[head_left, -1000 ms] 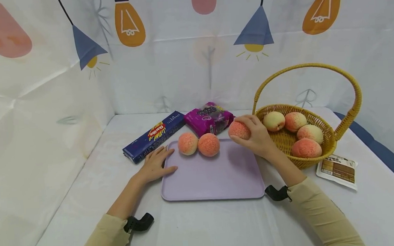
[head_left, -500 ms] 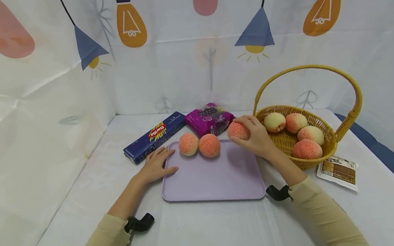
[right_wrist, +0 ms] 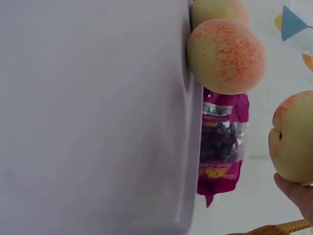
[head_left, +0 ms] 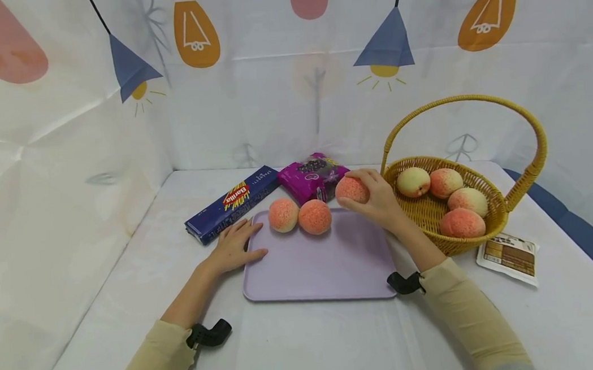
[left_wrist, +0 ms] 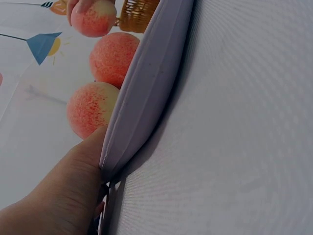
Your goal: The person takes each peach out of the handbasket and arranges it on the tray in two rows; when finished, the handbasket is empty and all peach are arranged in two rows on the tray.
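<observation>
A peach (head_left: 352, 189) is held by my right hand (head_left: 378, 201) above the far right part of a lilac tray (head_left: 322, 268). The right wrist view shows this held peach (right_wrist: 296, 137) with a fingertip under it, off the tray surface. Two more peaches, a left one (head_left: 283, 215) and a right one (head_left: 315, 217), sit side by side along the tray's far edge. My left hand (head_left: 233, 249) rests at the tray's left edge with fingers spread. In the left wrist view its thumb (left_wrist: 73, 181) lies against the tray rim (left_wrist: 139, 88).
A wicker basket (head_left: 431, 216) with a tall handle stands right of the tray and holds several peaches (head_left: 462, 223). Behind the tray lie a blue Barilla spaghetti box (head_left: 231, 206) and a purple packet (head_left: 312, 178). A brown-and-white packet (head_left: 509, 258) lies beside the basket.
My right hand has shifted slightly left and away from me with the peach. The left hand stays at the tray's edge, and the two peaches on the tray have not moved.
</observation>
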The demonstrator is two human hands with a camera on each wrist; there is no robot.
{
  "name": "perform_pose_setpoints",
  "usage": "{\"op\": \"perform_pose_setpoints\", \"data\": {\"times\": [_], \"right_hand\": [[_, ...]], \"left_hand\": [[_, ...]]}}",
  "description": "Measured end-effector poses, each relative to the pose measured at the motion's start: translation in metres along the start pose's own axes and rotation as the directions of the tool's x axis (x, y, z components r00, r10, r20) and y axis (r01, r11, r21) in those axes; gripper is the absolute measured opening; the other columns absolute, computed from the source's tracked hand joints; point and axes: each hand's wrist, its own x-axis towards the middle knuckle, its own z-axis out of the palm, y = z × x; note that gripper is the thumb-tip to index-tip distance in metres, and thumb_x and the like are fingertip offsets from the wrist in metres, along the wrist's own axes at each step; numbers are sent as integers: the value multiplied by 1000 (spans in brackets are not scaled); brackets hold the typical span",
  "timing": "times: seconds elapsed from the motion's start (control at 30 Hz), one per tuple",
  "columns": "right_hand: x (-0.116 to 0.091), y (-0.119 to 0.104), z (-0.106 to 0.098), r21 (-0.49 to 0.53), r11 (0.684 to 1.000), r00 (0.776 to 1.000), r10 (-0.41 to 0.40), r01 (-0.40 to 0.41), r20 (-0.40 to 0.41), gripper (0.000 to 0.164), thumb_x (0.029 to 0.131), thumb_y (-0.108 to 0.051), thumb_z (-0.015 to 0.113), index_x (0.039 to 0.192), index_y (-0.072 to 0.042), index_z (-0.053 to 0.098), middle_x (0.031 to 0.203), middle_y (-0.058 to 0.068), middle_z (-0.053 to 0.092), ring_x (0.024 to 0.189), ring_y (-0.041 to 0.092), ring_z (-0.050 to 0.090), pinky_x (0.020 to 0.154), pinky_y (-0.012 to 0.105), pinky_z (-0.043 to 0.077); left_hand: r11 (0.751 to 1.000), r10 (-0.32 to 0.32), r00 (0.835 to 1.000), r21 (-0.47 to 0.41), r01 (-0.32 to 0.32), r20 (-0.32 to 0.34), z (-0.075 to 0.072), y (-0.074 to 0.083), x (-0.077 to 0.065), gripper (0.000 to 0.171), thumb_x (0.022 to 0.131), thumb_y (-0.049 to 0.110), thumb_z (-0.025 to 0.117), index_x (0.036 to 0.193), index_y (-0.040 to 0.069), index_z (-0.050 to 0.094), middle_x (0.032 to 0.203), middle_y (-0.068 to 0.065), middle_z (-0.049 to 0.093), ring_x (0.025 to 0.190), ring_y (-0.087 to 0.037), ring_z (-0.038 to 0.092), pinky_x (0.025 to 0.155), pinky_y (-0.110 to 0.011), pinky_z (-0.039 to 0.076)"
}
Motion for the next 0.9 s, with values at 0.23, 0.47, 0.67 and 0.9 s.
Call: {"op": "perform_pose_setpoints", "data": {"times": [0.23,0.47,0.67,0.9], "right_hand": [[1,12,10,36,998,997,51,-53,66,55,74,-32,76,121,-10,55,115,13,50,95,27,53,72,45,49],[0,20,18,-4,997,989,78,-78,124,57,75,-39,74,122,-12,55,114,12,51,94,25,52,70,42,49],[-4,25,25,-38,995,977,101,-96,190,57,76,-41,72,123,-13,53,116,11,50,94,26,53,73,43,48],[-4,27,28,-54,992,969,120,-111,215,57,76,-43,71,123,-16,52,118,11,49,92,25,54,71,42,48]], "left_hand": [[1000,2,1000,-2,-2,-2,0,1,-1,75,80,54,59,139,12,40,144,-17,33,135,-35,19,104,-56,8],[1000,-6,1000,4,6,8,0,0,-1,75,80,53,58,140,12,39,144,-16,33,135,-34,18,104,-56,7],[1000,-4,1000,1,4,3,1,0,-1,76,80,54,59,139,12,40,144,-16,34,135,-34,19,104,-56,7],[1000,1,1000,-2,-1,1,0,0,0,76,80,55,59,139,12,40,144,-16,34,134,-35,19,103,-57,8]]}}
